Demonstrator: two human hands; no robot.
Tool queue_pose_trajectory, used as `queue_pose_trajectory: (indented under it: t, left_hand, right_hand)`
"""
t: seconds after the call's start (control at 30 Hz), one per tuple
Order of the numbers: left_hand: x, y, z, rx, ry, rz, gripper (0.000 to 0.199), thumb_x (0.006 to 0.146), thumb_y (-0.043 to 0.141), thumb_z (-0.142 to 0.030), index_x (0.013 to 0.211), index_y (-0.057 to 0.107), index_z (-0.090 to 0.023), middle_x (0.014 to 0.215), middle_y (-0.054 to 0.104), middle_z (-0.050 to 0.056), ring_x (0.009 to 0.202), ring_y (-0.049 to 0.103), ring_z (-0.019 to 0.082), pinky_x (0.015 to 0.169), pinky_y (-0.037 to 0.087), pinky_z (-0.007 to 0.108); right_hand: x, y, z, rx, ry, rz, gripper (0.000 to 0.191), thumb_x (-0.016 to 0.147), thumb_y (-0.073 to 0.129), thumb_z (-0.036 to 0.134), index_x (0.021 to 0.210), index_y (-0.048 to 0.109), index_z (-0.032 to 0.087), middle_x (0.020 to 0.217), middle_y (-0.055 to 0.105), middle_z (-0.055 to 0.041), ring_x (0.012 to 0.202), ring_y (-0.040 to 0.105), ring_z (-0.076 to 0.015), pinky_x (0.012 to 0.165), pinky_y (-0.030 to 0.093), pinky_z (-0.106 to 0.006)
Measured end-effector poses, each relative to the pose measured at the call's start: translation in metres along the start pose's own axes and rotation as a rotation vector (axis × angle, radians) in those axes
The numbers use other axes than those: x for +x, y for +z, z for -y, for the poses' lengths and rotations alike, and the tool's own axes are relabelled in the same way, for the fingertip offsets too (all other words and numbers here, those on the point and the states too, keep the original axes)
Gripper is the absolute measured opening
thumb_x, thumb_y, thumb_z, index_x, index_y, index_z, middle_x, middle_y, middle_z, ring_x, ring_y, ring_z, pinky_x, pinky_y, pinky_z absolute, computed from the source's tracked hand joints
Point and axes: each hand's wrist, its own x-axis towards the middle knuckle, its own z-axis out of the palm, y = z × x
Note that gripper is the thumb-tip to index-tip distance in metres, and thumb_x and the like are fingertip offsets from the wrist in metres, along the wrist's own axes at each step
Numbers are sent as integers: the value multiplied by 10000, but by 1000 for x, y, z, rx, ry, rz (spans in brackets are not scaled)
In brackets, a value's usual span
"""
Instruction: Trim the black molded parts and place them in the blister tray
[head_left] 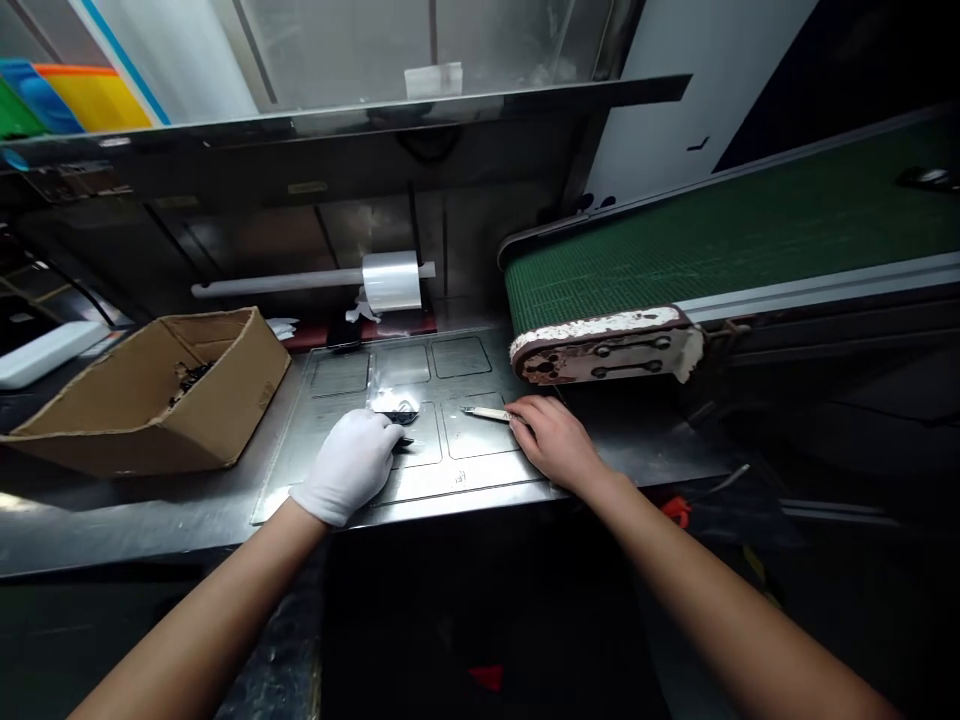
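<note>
My left hand (351, 465), in a white glove, is closed with its fingers curled around a small black part (405, 442). A rounded black piece (397, 412) sticks out just beyond its fingertips; I cannot tell whether the two are one thing. My bare right hand (556, 440) is closed on the back end of a pale, slim pen-like tool (487, 412) with a dark tip pointing left. Both hands are over a clear sheet (472, 478) with dark rounded-rectangle outlines on the metal bench.
An open cardboard box (232, 405) with small dark items stands at left. A roll of clear film (392, 281) sits on a white rod at the back. The green conveyor belt (720, 230) ends close behind my right hand. Orange handles (676, 511) show below the bench edge.
</note>
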Motion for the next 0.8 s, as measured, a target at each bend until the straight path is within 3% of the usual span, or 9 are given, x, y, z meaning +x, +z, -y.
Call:
queue_pose_trajectory:
  t: [0.13,0.23,0.3,0.37,0.43,0.5,0.57,0.67,0.8]
  left_hand:
    - [-22,1,-2,-29,-89,-108,260,817,514,-29,760,703,-198,873,725,100,955,668,289,948,533,490]
    - [-61,0,-15,-216,-227,-346,220,915,513,-94,882,707,-193,1337,664,140,1334,572,310,1129,491,522]
    - [-90,3,-32,-514,-352,-572,130,960,585,-181,975,711,-208,1612,455,99,1468,467,325,1213,432,556]
    - [-115,9,-51,-780,-442,-749,82,931,685,-199,988,729,-240,1676,369,41,1456,488,339,1233,412,583]
    - [-136,18,-70,-820,-487,-821,148,908,721,-168,994,764,-280,1664,377,6,1445,495,351,1234,405,604]
    - [-154,29,-84,-683,-500,-825,234,905,723,-148,1020,795,-340,1636,395,-18,1472,449,360,1241,388,612]
    - [-175,42,-93,-515,-509,-766,298,914,701,-135,1039,808,-384,1620,400,-25,1497,400,361,1235,393,608]
    - [-212,61,-98,-483,-557,-689,338,937,636,-133,1033,818,-401,1569,479,5,1490,403,333,1226,396,599]
    - [-257,92,-103,-1025,-1002,-625,453,899,698,-222,1333,707,-353,1486,597,78,1336,574,292,1133,497,498]
  right_hand:
    - [0,-2,-8,55,-14,-47,312,1036,478,260,1218,707,153,1169,727,-129,1075,638,-286,996,517,-442]
    - [-3,-8,-5,107,-4,-131,322,1035,489,295,1241,691,152,1208,712,-154,1144,622,-317,1039,489,-484]
    - [-10,-11,14,137,11,-222,328,1048,466,319,1234,676,148,1231,687,-179,1186,602,-333,1068,463,-516]
    - [-25,-10,53,299,47,-229,298,1060,460,344,1188,671,176,1190,683,-163,1154,617,-313,1036,486,-492]
    - [-44,-3,107,699,131,-13,258,1054,516,401,1174,662,224,1125,697,-110,1049,658,-259,922,544,-409]
    - [-64,11,161,1189,240,385,349,1007,604,516,1226,635,245,1096,702,-78,895,668,-208,759,570,-337]
    - [-84,30,202,1480,388,664,424,942,684,585,1170,639,230,981,692,-47,760,631,-162,653,544,-285]
    - [-108,62,225,1493,593,789,381,909,745,562,1008,654,205,784,639,0,688,592,-132,632,506,-248]
    - [-124,107,219,1228,643,946,385,866,783,566,975,689,208,768,655,-4,675,600,-149,631,499,-262]
